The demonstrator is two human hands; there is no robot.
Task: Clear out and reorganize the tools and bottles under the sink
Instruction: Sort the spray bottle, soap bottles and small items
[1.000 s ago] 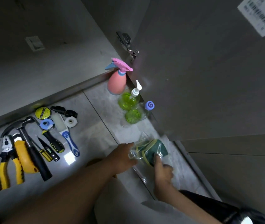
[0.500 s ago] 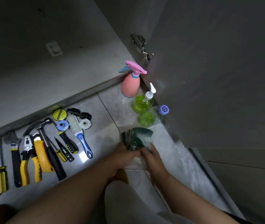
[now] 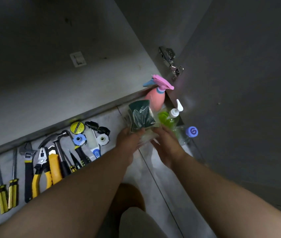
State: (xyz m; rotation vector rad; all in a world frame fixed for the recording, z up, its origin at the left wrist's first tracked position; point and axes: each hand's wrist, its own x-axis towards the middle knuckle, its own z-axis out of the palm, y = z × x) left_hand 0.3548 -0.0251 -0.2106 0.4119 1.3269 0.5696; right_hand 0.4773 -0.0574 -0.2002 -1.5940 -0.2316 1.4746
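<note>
The bag of green scouring pads has come up and forward. A second ago it lay low near the door, at five o'clock of the bottles; half a second ago it was just below them. Now it is held clear of the floor and overlaps the sprayer at its one o'clock. The view has tipped with it, so more of the dark cabinet shows at twelve.

Both hands are clamped on the bag's lower end and sit close together. The left hand grips the seven o'clock corner with curled fingers. The right hand pinches the loose clear plastic at five o'clock. Whether its fingertips fold fully round the plastic is hard to tell.

The pump bottle stands just beside the bag at three o'clock, partly hidden by it. The blue-capped bottle lies at four o'clock against the door. The tools lie in a row along the cabinet's edge, from eight to ten o'clock of the hands, well apart from the bag.

The lift suggests the sorting stage is over for this item and that it is going back inside. The cabinet shows nothing returned yet, so the reorganizing looks barely begun. The bag is soft and slack, so it should set down easily. The upright sprayer right behind it could be knocked over on the way in.
</note>
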